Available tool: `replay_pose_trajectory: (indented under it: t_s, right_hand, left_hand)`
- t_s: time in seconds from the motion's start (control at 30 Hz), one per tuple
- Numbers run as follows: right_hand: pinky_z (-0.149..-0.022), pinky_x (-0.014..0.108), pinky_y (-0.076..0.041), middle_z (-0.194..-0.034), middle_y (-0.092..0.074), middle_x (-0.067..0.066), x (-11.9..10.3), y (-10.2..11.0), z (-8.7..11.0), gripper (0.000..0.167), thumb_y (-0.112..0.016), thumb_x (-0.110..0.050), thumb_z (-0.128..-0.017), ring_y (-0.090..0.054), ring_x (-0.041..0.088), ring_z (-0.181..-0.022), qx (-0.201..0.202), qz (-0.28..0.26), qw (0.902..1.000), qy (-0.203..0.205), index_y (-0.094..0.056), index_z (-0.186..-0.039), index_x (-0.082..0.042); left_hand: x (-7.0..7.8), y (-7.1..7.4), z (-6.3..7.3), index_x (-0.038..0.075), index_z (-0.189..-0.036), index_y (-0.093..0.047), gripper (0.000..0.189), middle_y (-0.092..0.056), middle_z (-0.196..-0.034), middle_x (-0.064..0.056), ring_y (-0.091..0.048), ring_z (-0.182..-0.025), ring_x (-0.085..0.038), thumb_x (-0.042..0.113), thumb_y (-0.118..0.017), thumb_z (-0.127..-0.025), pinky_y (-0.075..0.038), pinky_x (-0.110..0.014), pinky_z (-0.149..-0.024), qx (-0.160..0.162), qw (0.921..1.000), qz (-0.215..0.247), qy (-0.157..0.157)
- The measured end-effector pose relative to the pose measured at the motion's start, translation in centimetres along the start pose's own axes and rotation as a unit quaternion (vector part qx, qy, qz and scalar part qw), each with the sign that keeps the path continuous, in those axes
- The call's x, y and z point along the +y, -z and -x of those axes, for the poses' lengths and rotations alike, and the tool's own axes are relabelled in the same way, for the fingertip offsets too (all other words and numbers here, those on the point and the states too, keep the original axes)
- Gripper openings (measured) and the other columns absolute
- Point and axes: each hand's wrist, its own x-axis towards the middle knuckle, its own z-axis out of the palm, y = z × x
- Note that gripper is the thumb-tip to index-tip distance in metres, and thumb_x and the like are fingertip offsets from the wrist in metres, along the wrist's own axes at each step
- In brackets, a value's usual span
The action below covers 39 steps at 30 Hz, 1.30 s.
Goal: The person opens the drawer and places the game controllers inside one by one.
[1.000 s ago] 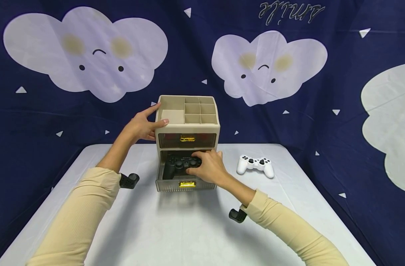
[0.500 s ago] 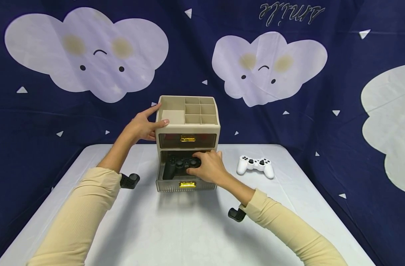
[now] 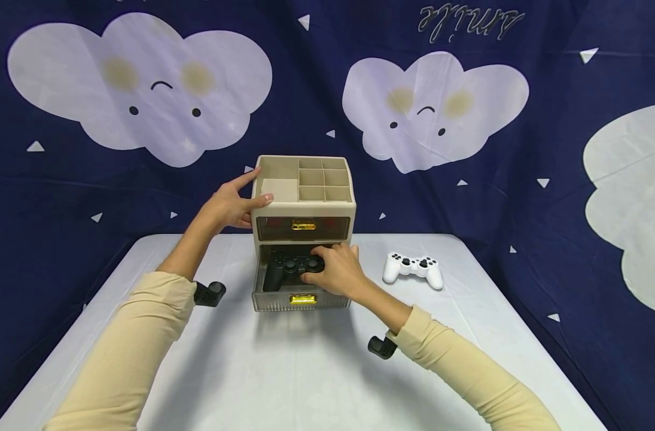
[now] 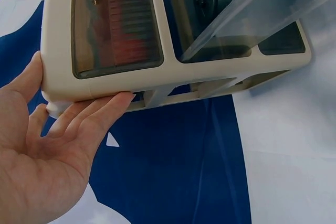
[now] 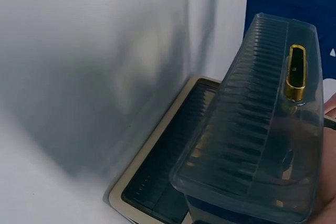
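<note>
On the table stands a cream desk organizer (image 3: 304, 209), its lower clear drawer (image 3: 273, 303) pulled out. A black game controller (image 3: 276, 274) lies in that drawer. My right hand (image 3: 338, 272) reaches into the drawer and holds the controller's right end between thumb and fingers; part of the controller is hidden under it. At the organizer's upper left corner my left hand (image 3: 227, 205) grips the body, thumb over the top rim. In the left wrist view, the fingers of the left hand (image 4: 60, 145) lie along the side wall. The drawer (image 5: 247, 124) blocks most of the right hand in the right wrist view.
A white game controller (image 3: 412, 263) lies on the white table (image 3: 300, 371), right of the organizer. The upper drawer (image 3: 273, 230) is closed, with something red inside. Divided compartments (image 3: 324, 176) fill the top's right half. A dark blue cloth (image 3: 305, 72) with clouds hangs behind.
</note>
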Motion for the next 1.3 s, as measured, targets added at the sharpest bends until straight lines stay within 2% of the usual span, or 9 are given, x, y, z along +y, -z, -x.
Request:
replay_pose_trajectory:
  t_s: [0.17,0.27,0.47,0.57,0.67,0.8,0.97,1.13,1.3]
  right_hand:
    - [-0.084,0.045,-0.035,-0.130,-0.066,0.018,0.0,0.5,-0.2,0.065,-0.081,-0.051,-0.083,-0.056,0.036,-0.120,-0.035,-0.011,0.9993,-0.009,-0.068,-0.131,-0.009]
    - [-0.092,0.049,-0.037,-0.136,-0.063,0.018,0.0,1.0,-0.4,0.068,-0.078,-0.052,-0.086,-0.052,0.038,-0.127,-0.052,-0.028,0.9981,-0.017,-0.065,-0.134,-0.006]
    - [-0.105,0.056,-0.040,-0.131,-0.065,0.021,-0.2,2.0,-0.3,0.063,-0.076,-0.044,-0.091,-0.052,0.041,-0.127,-0.056,-0.071,0.9957,-0.024,-0.064,-0.134,-0.001]
    - [-0.099,0.051,-0.048,-0.119,-0.069,0.019,-0.5,2.6,-0.2,0.052,-0.074,-0.037,-0.093,-0.060,0.036,-0.115,-0.034,-0.097,0.9945,-0.018,-0.066,-0.130,-0.001]
    - [-0.084,0.041,-0.055,-0.103,-0.073,0.012,-1.0,3.3,0.0,0.039,-0.071,-0.031,-0.095,-0.067,0.026,-0.095,-0.023,-0.139,0.9898,-0.020,-0.070,-0.125,-0.004]
    - [-0.071,0.030,-0.055,-0.093,-0.075,0.004,-1.6,4.1,0.4,0.030,-0.070,-0.028,-0.096,-0.068,0.016,-0.084,-0.048,-0.204,0.9773,-0.031,-0.074,-0.119,-0.009]
    - [-0.069,0.031,-0.060,-0.098,-0.077,0.012,-1.9,4.6,0.6,0.023,-0.068,-0.024,-0.098,-0.072,0.024,-0.081,-0.107,-0.290,0.9494,-0.054,-0.075,-0.115,-0.009]
    - [-0.074,0.036,-0.064,-0.103,-0.073,0.024,-2.1,4.8,1.0,0.026,-0.066,-0.019,-0.100,-0.071,0.022,-0.078,-0.168,-0.378,0.9065,-0.084,-0.072,-0.118,-0.001]
    - [-0.077,0.036,-0.064,-0.100,-0.074,0.021,-2.2,5.0,1.5,0.034,-0.064,-0.019,-0.102,-0.072,0.018,-0.078,-0.245,-0.433,0.8612,-0.102,-0.068,-0.122,0.007]
  left_hand:
    - [0.0,0.0,0.0,0.043,-0.162,-0.010,0.085,-0.051,-0.144,-0.030,-0.068,-0.112,-0.046,0.040,-0.066,-0.099,-0.056,-0.053,-0.099,-0.001,1.0000,-0.002,-0.002]
    - [0.0,0.0,0.1,0.042,-0.162,-0.010,0.086,-0.051,-0.144,-0.030,-0.068,-0.112,-0.046,0.041,-0.066,-0.098,-0.056,-0.053,-0.099,-0.001,1.0000,-0.003,-0.002]
    - [-0.1,0.0,0.0,0.042,-0.163,-0.009,0.086,-0.049,-0.145,-0.031,-0.068,-0.113,-0.046,0.041,-0.066,-0.098,-0.055,-0.054,-0.099,-0.002,1.0000,-0.001,0.000]
    - [-0.1,0.0,0.0,0.042,-0.163,-0.009,0.086,-0.049,-0.144,-0.031,-0.068,-0.112,-0.047,0.040,-0.066,-0.099,-0.055,-0.054,-0.099,-0.004,1.0000,0.003,0.000]
    - [-0.1,0.0,0.0,0.042,-0.163,-0.009,0.086,-0.051,-0.143,-0.031,-0.068,-0.111,-0.046,0.039,-0.066,-0.099,-0.055,-0.054,-0.098,-0.004,1.0000,0.003,0.000]
    - [0.0,0.0,0.0,0.043,-0.162,-0.010,0.086,-0.051,-0.142,-0.031,-0.068,-0.112,-0.046,0.040,-0.067,-0.099,-0.056,-0.054,-0.098,-0.004,1.0000,0.004,0.000]
    - [-0.1,0.1,-0.1,0.042,-0.163,-0.009,0.086,-0.052,-0.142,-0.031,-0.068,-0.111,-0.046,0.040,-0.067,-0.098,-0.056,-0.054,-0.098,-0.006,1.0000,0.003,-0.004]
    - [-0.1,0.1,-0.1,0.042,-0.163,-0.010,0.085,-0.053,-0.141,-0.031,-0.069,-0.111,-0.045,0.040,-0.066,-0.099,-0.056,-0.053,-0.097,-0.004,1.0000,0.000,-0.003]
    - [-0.1,0.1,-0.1,0.042,-0.163,-0.010,0.086,-0.054,-0.139,-0.031,-0.070,-0.110,-0.043,0.043,-0.066,-0.098,-0.057,-0.052,-0.096,-0.001,1.0000,-0.008,-0.003]
